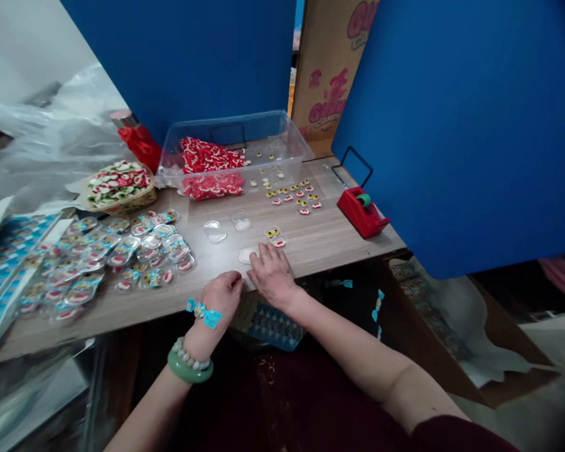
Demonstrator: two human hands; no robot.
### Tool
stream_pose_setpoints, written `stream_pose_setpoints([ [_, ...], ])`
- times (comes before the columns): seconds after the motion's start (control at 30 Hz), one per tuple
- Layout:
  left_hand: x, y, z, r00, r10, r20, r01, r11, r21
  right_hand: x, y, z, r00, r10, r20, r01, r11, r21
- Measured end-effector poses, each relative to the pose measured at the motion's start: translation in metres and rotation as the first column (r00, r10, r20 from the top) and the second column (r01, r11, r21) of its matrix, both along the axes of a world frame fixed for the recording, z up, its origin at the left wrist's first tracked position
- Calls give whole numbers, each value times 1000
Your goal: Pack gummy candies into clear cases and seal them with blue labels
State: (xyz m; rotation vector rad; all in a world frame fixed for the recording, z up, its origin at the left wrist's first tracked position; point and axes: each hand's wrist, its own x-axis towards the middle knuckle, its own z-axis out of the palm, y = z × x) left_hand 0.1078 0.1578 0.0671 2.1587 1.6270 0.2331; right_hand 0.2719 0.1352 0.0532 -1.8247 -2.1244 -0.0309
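Note:
My left hand is at the table's front edge with its fingers curled together; whatever they may hold is hidden. A blue candy-style wrapper strip lies across that wrist, above a beaded bracelet and a green bangle. Beside it, my right hand rests on the tabletop with fingers stretched out, its fingertips at a small clear plastic shell. Just beyond those fingers sits a shell with yellow eye pieces and a red-and-white mouth piece. Two more clear shells lie farther back to the left.
A clear bin of red-and-white pieces stands at the back. Several filled packs are piled left, near a tub of mixed pieces and printed sheets. A red tape dispenser stands right. Blue panels border the table.

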Motion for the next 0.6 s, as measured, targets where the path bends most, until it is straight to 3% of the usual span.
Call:
stream_pose_setpoints([
  [0.2,-1,0,4,998,41,-47,-43,998,-48,3,-15,-5,972,216,90,-216,976,-14],
  [0.3,0,5,3,998,65,27,-63,996,-69,21,-14,-9,972,228,50,-227,974,-20],
  [0.37,3,10,3,993,85,87,-78,993,-85,34,-4,-8,990,121,-75,-123,992,-26],
  [0.43,8,14,3,988,90,123,-77,991,-107,47,12,-5,959,-80,-270,76,997,-24],
  [0.53,19,20,4,984,91,156,-70,988,-136,59,39,-1,775,-357,-521,340,931,-131],
  [0.6,28,25,5,974,120,193,-91,984,-151,63,53,-2,720,-460,-519,412,886,-213],
])
